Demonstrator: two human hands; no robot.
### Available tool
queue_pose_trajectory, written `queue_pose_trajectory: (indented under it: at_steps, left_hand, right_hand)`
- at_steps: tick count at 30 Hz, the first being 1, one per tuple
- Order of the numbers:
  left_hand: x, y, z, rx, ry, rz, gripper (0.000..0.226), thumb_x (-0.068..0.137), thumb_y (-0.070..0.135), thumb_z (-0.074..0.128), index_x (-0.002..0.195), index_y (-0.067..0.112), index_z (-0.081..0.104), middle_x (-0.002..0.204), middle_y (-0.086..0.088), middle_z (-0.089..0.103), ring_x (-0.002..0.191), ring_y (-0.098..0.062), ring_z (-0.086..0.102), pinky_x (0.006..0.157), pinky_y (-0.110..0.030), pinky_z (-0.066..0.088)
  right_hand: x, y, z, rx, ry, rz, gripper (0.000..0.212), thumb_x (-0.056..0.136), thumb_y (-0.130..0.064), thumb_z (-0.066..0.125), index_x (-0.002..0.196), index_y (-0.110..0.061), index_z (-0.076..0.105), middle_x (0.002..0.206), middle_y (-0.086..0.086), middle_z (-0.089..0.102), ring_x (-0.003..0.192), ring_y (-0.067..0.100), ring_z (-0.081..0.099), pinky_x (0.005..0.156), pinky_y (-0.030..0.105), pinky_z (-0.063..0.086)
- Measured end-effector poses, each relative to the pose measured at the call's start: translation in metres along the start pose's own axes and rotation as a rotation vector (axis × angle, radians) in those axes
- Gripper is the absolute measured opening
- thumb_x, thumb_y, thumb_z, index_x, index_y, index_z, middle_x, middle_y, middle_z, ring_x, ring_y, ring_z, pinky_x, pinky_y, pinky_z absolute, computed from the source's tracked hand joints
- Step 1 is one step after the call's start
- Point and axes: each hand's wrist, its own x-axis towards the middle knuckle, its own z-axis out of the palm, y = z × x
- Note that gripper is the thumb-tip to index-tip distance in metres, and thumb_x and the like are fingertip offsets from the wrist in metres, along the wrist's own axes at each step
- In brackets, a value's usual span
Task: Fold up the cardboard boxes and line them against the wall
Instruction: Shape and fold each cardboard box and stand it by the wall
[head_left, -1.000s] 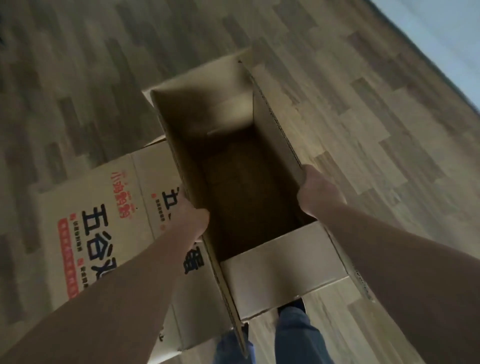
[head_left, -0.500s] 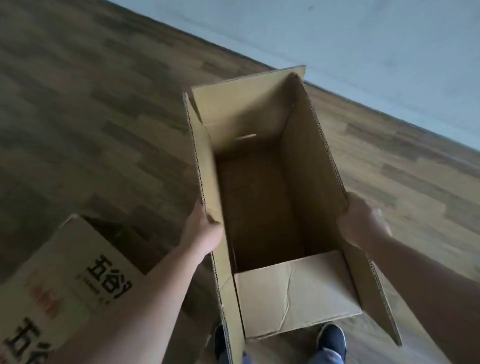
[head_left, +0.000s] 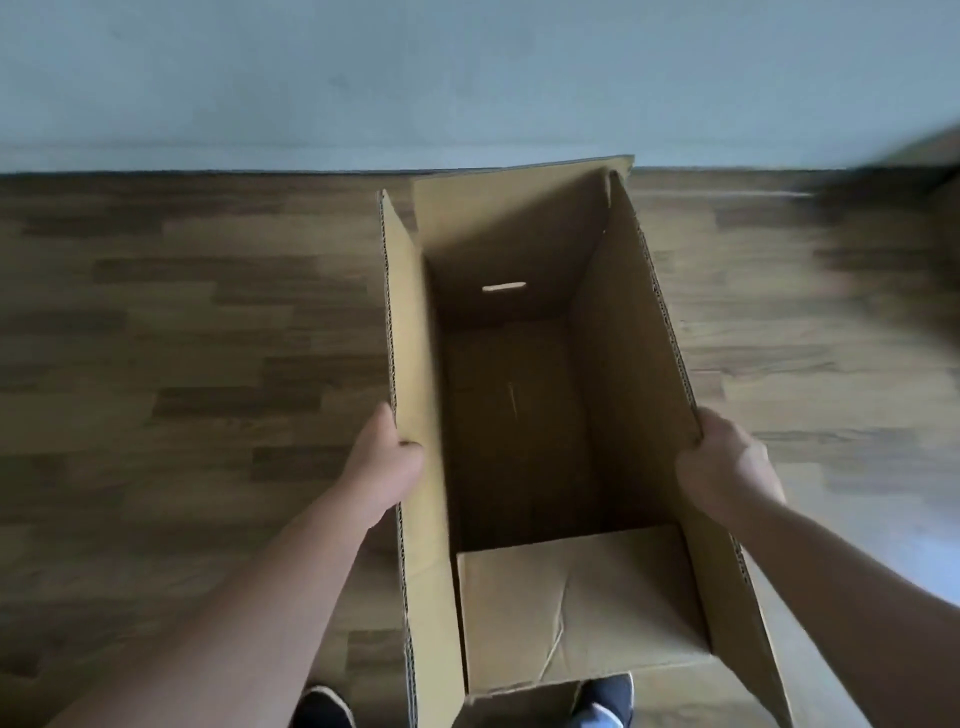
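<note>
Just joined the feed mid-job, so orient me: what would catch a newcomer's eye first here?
An open cardboard box fills the centre, its flaps up and its inside empty. The left hand grips its left wall and the right hand its right wall. Beyond its far end, the pale wall meets the wood floor.

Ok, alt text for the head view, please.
Two bare hands, left hand and right hand, grip the long side flaps of an open, empty cardboard box over a wood floor, facing a pale wall.
</note>
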Motion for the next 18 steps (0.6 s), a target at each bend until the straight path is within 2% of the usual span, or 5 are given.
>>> queue_pose_trajectory:
  at_steps: [2, 4, 10, 14, 18]
  left_hand:
    - [0.003, 0.017, 0.033, 0.05, -0.044, -0.005, 0.053, 0.091, 0.005, 0.048, 0.143, 0.008, 0.039, 0.144, -0.015, 0.049, 0.128, -0.033, 0.051, 0.104, -0.045, 0.046]
    - [0.005, 0.032, 0.067, 0.094, -0.068, 0.002, 0.055, 0.092, 0.007, 0.05, 0.146, 0.007, 0.037, 0.148, -0.015, 0.046, 0.135, -0.035, 0.046, 0.111, -0.051, 0.041]
    - [0.019, 0.05, 0.113, 0.135, -0.047, 0.062, 0.044, 0.092, 0.007, 0.054, 0.136, 0.011, 0.048, 0.134, -0.009, 0.058, 0.121, -0.031, 0.056, 0.102, -0.041, 0.045]
    - [0.026, 0.049, 0.118, 0.13, -0.051, 0.063, 0.026, 0.093, 0.015, 0.059, 0.118, 0.012, 0.052, 0.115, -0.01, 0.064, 0.095, -0.026, 0.062, 0.08, -0.039, 0.05]
    - [0.057, 0.082, 0.111, 0.015, 0.009, 0.137, 0.057, 0.098, 0.028, 0.061, 0.15, 0.023, 0.039, 0.134, -0.005, 0.061, 0.104, -0.023, 0.061, 0.072, -0.027, 0.044]
  right_hand:
    - [0.015, 0.034, -0.007, 0.023, 0.022, 0.038, 0.049, 0.086, -0.007, 0.046, 0.13, -0.024, 0.059, 0.107, 0.017, 0.066, 0.097, 0.037, 0.058, 0.075, 0.035, 0.045]
    - [0.029, 0.064, -0.012, 0.046, 0.05, 0.09, 0.046, 0.087, -0.008, 0.045, 0.128, -0.025, 0.06, 0.105, 0.016, 0.065, 0.095, 0.037, 0.058, 0.074, 0.036, 0.045]
    - [0.059, 0.094, -0.004, -0.011, 0.146, 0.223, 0.049, 0.086, -0.013, 0.047, 0.132, -0.027, 0.05, 0.118, 0.016, 0.062, 0.107, 0.04, 0.058, 0.087, 0.044, 0.049]
    - [0.104, 0.036, 0.004, -0.058, 0.38, -0.043, 0.064, 0.089, -0.018, 0.054, 0.149, -0.025, 0.034, 0.151, 0.009, 0.04, 0.139, 0.034, 0.036, 0.112, 0.049, 0.03]
    - [0.172, -0.05, -0.002, -0.07, 0.322, -0.212, 0.064, 0.094, -0.021, 0.052, 0.154, -0.022, 0.031, 0.164, 0.008, 0.022, 0.152, 0.03, 0.014, 0.122, 0.052, 0.015]
